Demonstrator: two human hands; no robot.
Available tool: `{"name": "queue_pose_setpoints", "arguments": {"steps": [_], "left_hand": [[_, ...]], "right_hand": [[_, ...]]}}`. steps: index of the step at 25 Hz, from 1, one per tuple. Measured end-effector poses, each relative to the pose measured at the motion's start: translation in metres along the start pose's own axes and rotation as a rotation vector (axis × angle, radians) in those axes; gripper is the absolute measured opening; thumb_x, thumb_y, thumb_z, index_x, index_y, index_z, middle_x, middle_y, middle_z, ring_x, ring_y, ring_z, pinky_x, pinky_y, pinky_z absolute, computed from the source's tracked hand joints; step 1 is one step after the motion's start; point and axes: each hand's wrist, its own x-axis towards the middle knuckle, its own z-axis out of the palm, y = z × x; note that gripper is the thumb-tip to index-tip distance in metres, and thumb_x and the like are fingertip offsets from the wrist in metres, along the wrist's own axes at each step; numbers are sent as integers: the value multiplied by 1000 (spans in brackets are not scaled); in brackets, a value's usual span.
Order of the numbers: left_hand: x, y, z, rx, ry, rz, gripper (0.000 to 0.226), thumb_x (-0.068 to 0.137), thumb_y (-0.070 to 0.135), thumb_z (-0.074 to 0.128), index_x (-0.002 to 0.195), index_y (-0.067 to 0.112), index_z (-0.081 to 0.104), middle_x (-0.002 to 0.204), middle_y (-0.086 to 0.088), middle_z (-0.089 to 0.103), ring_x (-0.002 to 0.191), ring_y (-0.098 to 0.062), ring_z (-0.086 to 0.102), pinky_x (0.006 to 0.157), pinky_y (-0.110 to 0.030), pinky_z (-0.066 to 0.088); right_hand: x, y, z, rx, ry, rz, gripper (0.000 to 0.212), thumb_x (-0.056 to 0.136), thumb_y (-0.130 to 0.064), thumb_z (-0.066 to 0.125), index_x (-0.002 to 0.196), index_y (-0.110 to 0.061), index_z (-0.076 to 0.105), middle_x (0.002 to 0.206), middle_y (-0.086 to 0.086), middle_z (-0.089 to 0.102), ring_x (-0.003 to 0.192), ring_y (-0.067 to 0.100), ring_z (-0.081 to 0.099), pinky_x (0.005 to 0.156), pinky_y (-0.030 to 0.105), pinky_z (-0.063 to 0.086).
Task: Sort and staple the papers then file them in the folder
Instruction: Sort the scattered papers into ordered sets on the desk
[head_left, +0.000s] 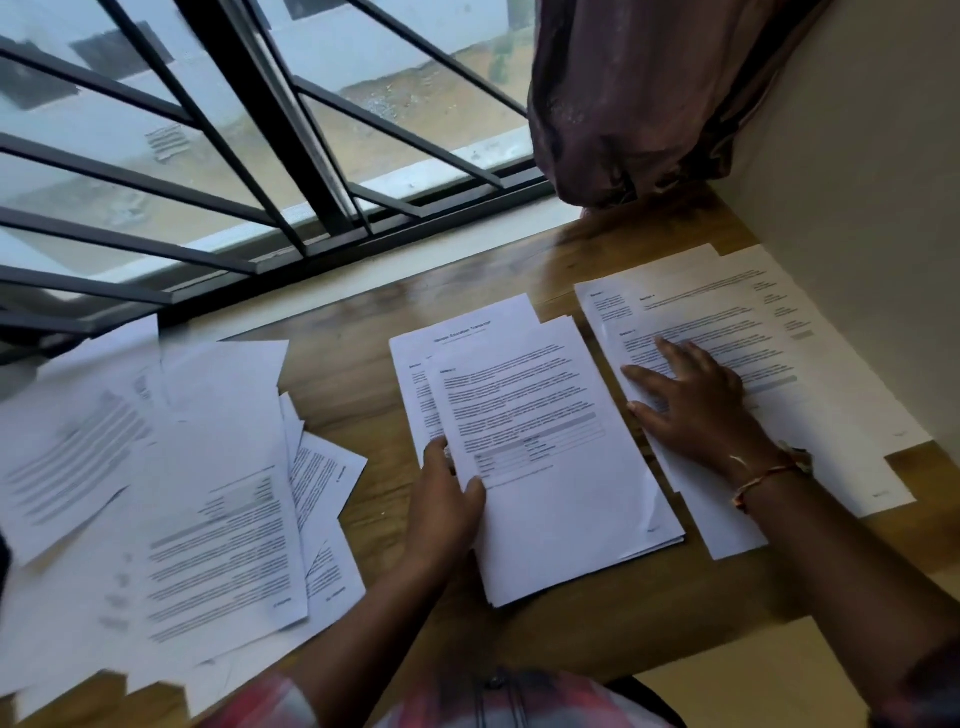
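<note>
On the brown wooden worktop (348, 374), the left hand (449, 499) pinches the left edge of the middle stack of white printed sheets (550, 467), its grip closed with the thumb on top. The right hand (696, 402) lies flat, its grip spread, on the right-hand stack of white printed sheets (753, 322). A loose heap of white printed sheets (182, 493) covers the left side.

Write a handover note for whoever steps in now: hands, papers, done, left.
The left hand pinches the near-left edge of the middle stack.
The right hand rests flat, fingers spread, on the right stack.
The loose pile lies scattered at the left of the table.
Done: two stacks partly sorted.
Left: sort the loose pile, staple, file. No stapler or folder in view.
</note>
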Motion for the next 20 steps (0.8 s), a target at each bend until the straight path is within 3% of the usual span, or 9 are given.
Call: {"name": "queue_pose_setpoints", "arguments": {"steps": [4, 8, 12, 16, 20], "left_hand": [[-3, -1, -1, 14, 5, -39, 49, 93, 13, 64, 135, 27, 43, 116, 15, 62, 100, 1, 60, 75, -21, 49], [-3, -1, -2, -20, 22, -90, 49, 90, 12, 68, 132, 28, 47, 112, 15, 64, 103, -8, 64, 89, -40, 58], [-1, 0, -7, -210, 22, -203, 41, 90, 8, 69, 122, 30, 54, 110, 6, 71, 99, -16, 71, 82, -51, 62], [5, -4, -14, -186, 52, -181, 43, 86, 11, 73, 119, 32, 57, 104, 4, 73, 96, -17, 73, 86, -52, 60], [-1, -8, -17, -4, 4, -137, 48, 83, 16, 77, 124, 30, 55, 103, 7, 70, 91, -12, 70, 83, -45, 61]], "right_hand": [[1, 1, -1, 20, 9, -15, 59, 88, -61, 49, 144, -44, 53, 162, 8, 36, 149, 39, 26, 113, 66, 25], [1, 2, -1, 8, 14, -15, 54, 92, -53, 63, 144, -41, 54, 162, 9, 35, 149, 39, 25, 113, 66, 25], [3, -6, -6, 4, 79, -58, 55, 91, -52, 60, 143, -36, 56, 160, 13, 38, 148, 39, 29, 111, 66, 28], [0, -41, -10, 93, 130, -134, 51, 90, -46, 61, 138, -30, 61, 157, 16, 43, 148, 38, 33, 110, 62, 32], [-3, -83, 3, 163, 68, -220, 60, 87, -58, 52, 140, -31, 60, 159, 13, 42, 148, 36, 35, 109, 57, 35]]}}
